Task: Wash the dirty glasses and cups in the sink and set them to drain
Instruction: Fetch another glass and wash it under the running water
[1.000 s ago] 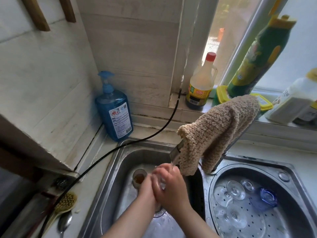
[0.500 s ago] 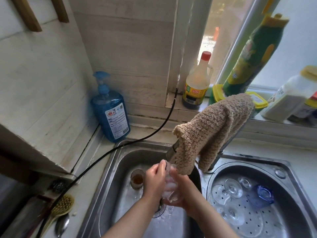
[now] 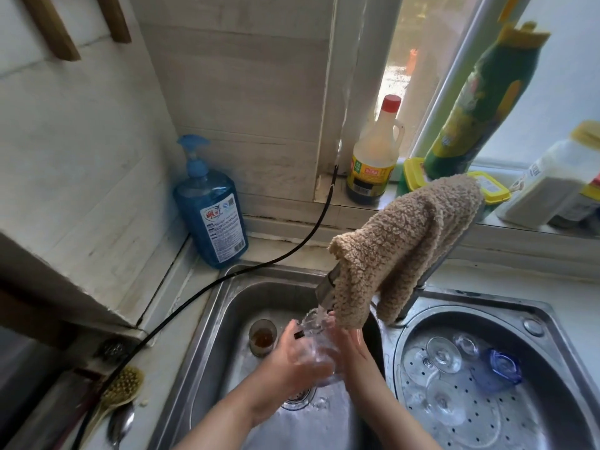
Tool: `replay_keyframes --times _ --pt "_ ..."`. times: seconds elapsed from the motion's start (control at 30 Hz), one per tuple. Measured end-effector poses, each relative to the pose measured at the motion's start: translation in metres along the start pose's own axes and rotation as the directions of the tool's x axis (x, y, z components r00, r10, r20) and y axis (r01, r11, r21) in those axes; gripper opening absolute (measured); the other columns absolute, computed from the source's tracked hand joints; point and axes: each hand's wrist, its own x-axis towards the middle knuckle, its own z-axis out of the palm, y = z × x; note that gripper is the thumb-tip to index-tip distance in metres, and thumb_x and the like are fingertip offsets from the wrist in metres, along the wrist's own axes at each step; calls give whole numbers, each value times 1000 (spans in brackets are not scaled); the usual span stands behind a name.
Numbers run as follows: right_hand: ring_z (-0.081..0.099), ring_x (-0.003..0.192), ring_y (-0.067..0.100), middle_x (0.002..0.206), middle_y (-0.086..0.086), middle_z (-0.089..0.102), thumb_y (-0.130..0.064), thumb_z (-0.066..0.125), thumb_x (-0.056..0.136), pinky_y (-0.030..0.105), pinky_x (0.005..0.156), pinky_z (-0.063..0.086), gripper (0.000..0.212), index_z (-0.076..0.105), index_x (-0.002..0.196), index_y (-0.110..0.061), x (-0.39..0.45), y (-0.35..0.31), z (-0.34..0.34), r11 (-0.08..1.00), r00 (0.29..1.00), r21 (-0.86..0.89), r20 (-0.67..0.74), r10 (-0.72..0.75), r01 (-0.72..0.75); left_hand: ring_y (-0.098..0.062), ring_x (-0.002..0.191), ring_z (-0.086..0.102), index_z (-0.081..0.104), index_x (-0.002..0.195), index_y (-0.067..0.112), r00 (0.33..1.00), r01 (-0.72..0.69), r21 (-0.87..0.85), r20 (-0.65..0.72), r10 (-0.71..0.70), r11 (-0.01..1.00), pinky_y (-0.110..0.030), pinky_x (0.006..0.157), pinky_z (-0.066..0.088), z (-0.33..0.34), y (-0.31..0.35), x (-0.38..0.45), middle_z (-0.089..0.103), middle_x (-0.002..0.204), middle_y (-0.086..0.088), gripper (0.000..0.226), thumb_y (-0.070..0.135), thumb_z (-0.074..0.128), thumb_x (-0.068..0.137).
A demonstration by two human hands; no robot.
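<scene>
Clear glass (image 3: 316,355) low centre of frame under running tap (image 3: 326,289), mouth tilted up toward the stream. Cupped between left hand (image 3: 292,355) and right hand (image 3: 352,349), both grips closed around it. Drain basin (image 3: 552,319) lower right, nearer right hand.

The cloth (image 3: 402,251) draped over the tap (image 3: 326,285) hangs low over the divide between the basins, blocking the far route. A small cup (image 3: 262,336) stands at the far left of the left basin (image 3: 207,345); its near floor lies open. Glasses (image 3: 443,355) and a blue dish (image 3: 505,368) crowd the far right basin (image 3: 552,349).
</scene>
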Motion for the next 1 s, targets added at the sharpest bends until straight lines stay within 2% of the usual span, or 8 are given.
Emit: replay_keyframes --times 0.2,0.37,0.5,0.6,0.7,0.83,0.93,1.0 --pt "60 103 -6 105 -22 67 -39 59 89 7 85 42 22 61 109 -31 -10 -23 -14 923 981 -332 91 -174 195 -17 110 64 28 142 21 992 -84 162 -83 98 983 -39 90 55 -8 -8 7 61 124 -2 122 13 96 41" --pt "60 104 3 109 -16 68 -56 52 84 21 92 42 40 66 110 -28 -5 -38 -17 409 880 -781 386 -278 472 5 120 49 29 130 37 927 -228 680 -69 370 697 -8 96 40 -5 -5 8 48 130 18 96 26 89 56" --pt "60 107 21 119 1 64 -53 31 94 35 94 43 54 46 136 -23 0 -40 16 241 903 -883 338 -265 402 12 103 51 32 128 37 851 -256 773 -104 515 580 -1 82 37 11 -1 10 51 122 18 69 18 75 78" --pt "58 99 28 109 9 63 -48 25 91 37 80 43 49 51 119 -17 -6 -37 27 330 885 -825 393 -249 459 8 96 52 47 112 39 826 -231 841 -97 556 489 0 72 39 11 6 7 54 119 10 24 19 49 98" --pt "59 89 28 93 7 66 -45 26 79 37 76 45 46 56 99 -17 -9 -40 1 202 826 -801 552 -114 563 19 103 43 28 117 46 841 -241 799 -112 530 551 8 79 25 0 6 8 43 118 27 73 10 76 76" --pt "60 108 20 101 1 70 -24 27 68 33 105 41 49 63 102 -17 12 -38 -36 -173 711 -698 703 18 695 9 110 42 18 132 43 882 -222 834 -49 469 505 8 79 26 0 6 5 40 119 27 98 21 86 64" --pt "59 107 22 106 2 67 -19 44 78 32 100 42 34 60 109 -16 3 -39 -20 -132 783 -774 621 35 620 4 111 40 19 128 43 870 -240 828 -48 490 507 9 77 26 5 7 4 36 115 29 95 16 85 65" --pt "57 106 21 111 2 63 -26 55 82 28 90 43 36 52 118 -18 -7 -43 1 204 869 -862 487 85 463 3 115 43 23 121 48 856 -277 816 -31 516 508 7 82 26 6 -2 9 37 121 28 88 10 81 65"
